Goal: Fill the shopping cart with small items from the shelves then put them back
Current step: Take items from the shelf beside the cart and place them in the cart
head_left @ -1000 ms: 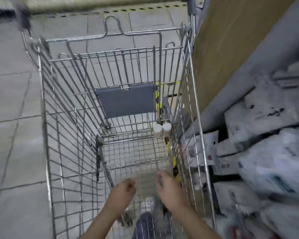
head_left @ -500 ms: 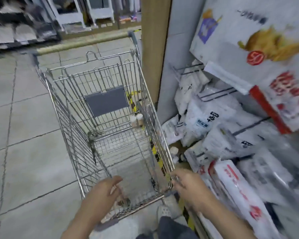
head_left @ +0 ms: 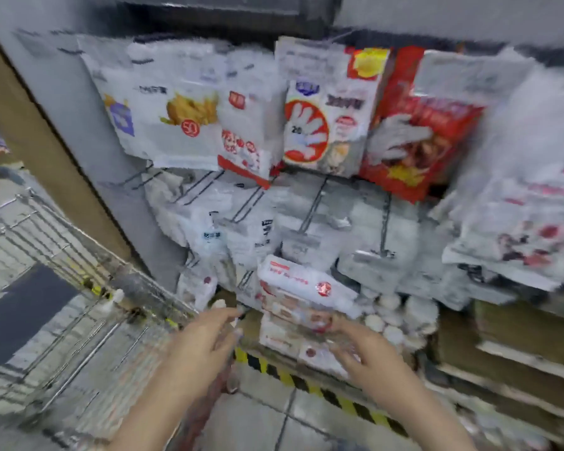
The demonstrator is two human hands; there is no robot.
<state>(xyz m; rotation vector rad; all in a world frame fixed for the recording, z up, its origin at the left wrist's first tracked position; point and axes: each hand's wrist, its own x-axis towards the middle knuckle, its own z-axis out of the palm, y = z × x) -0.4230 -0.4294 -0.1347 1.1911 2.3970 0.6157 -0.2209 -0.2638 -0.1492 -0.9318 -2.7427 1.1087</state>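
Observation:
The wire shopping cart (head_left: 56, 314) stands at the left, blurred, with two small white bottles (head_left: 113, 299) against its right wall. Shelves straight ahead hold white and red plastic packets on hooks (head_left: 306, 125). A stack of white packets with red dots (head_left: 303, 301) lies low in the middle. My left hand (head_left: 205, 343) reaches forward with fingers spread, its fingertips just left of that stack. My right hand (head_left: 368, 353) is held out with straight fingers just below the stack. Neither hand holds anything.
A brown shelf end panel (head_left: 46, 151) runs diagonally between cart and shelf. Round white bottle caps (head_left: 391, 317) crowd the bottom shelf right of the stack. Yellow-black tape (head_left: 323, 395) marks the shelf base on the tiled floor. More packets (head_left: 518, 222) hang at right.
The view has swung right from the cart to the shelves. Both hands left the cart's near rim and now reach toward the low stack of packets.

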